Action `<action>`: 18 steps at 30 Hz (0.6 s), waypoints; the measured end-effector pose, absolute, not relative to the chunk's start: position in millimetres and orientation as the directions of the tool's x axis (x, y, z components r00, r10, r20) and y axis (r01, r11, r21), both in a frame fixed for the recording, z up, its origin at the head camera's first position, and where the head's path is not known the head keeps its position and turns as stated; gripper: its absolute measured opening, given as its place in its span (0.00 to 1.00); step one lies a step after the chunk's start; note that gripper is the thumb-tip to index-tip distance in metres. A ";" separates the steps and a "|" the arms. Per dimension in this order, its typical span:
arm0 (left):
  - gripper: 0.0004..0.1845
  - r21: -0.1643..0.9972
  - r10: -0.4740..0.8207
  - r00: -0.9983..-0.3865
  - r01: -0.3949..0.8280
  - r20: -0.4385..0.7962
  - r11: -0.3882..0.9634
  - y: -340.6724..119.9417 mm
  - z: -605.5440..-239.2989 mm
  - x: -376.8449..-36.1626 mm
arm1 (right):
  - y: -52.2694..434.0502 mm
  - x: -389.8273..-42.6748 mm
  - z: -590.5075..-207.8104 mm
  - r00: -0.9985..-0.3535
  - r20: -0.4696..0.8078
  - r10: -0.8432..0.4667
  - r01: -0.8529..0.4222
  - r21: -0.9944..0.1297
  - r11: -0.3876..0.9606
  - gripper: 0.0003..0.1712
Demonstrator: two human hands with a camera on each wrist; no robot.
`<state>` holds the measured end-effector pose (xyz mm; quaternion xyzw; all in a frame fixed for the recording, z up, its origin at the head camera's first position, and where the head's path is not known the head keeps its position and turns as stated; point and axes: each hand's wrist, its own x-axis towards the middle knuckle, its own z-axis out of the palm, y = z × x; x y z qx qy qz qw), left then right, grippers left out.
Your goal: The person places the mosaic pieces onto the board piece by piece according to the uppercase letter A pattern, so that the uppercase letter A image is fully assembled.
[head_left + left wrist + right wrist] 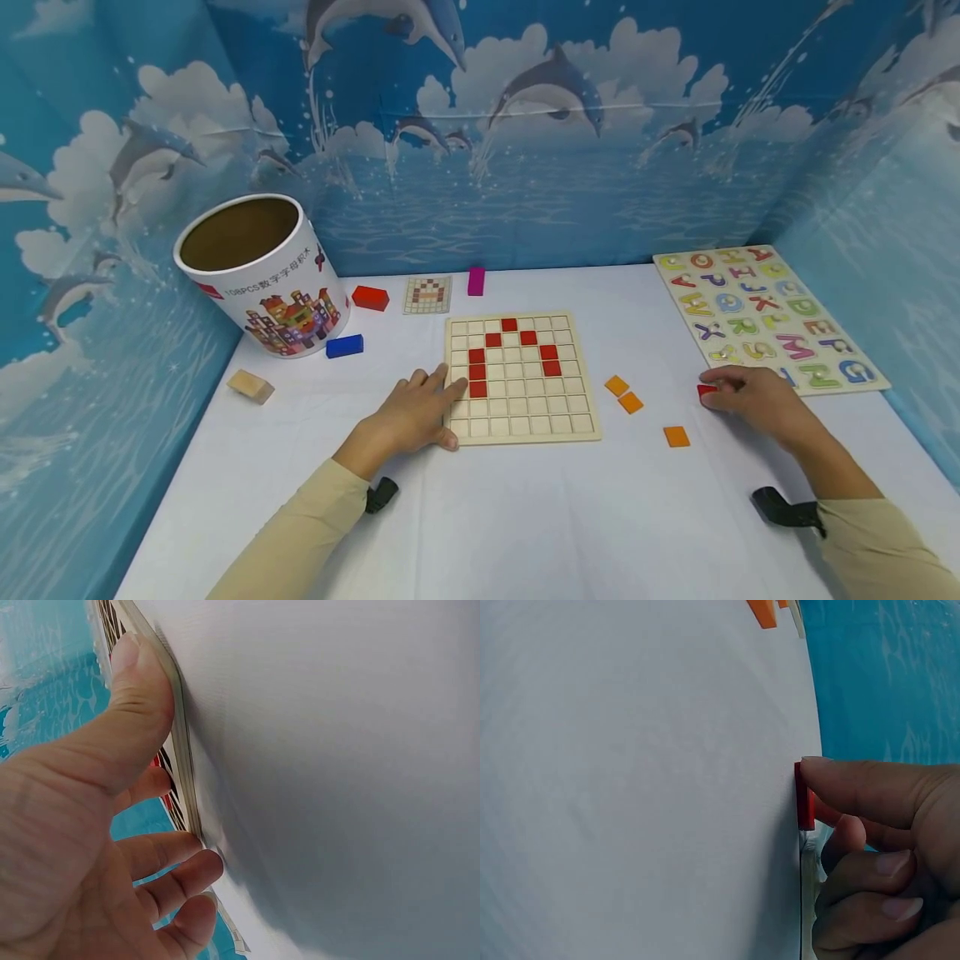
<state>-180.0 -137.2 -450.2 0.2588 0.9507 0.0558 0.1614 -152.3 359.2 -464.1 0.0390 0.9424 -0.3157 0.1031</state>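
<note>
A wooden grid board lies on the white table, with several red tiles set in an arch of squares. My left hand rests against the board's left edge; its thumb touches near the front corner and a fingertip reaches onto the grid. The left wrist view shows that thumb on the board's rim. To the right, beside the letter board, my right hand pinches a red square tile between thumb and fingers. Three orange tiles lie between the board and the right hand.
A small pattern card and a magenta block lie behind the grid board. At left stand a large white bucket, a red block, a blue block and a wooden block. An alphabet board lies back right.
</note>
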 end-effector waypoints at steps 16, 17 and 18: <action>0.52 0.183 0.515 -0.808 0.481 -0.287 0.857 -136.5 -446.8 -180.1 | 346.2 -152.3 -459.6 -0.983 -0.185 0.008 0.119 -0.598 0.792 0.20; 0.52 0.183 0.515 -0.807 0.482 -0.287 0.857 -136.5 -446.8 -180.1 | 345.6 -153.3 -459.2 -0.982 -0.190 0.003 0.122 -0.621 0.774 0.22; 0.52 0.186 0.516 -0.808 0.481 -0.285 0.857 -136.4 -446.9 -180.0 | 344.9 -154.7 -458.8 -0.981 -0.194 -0.003 0.125 -0.644 0.755 0.25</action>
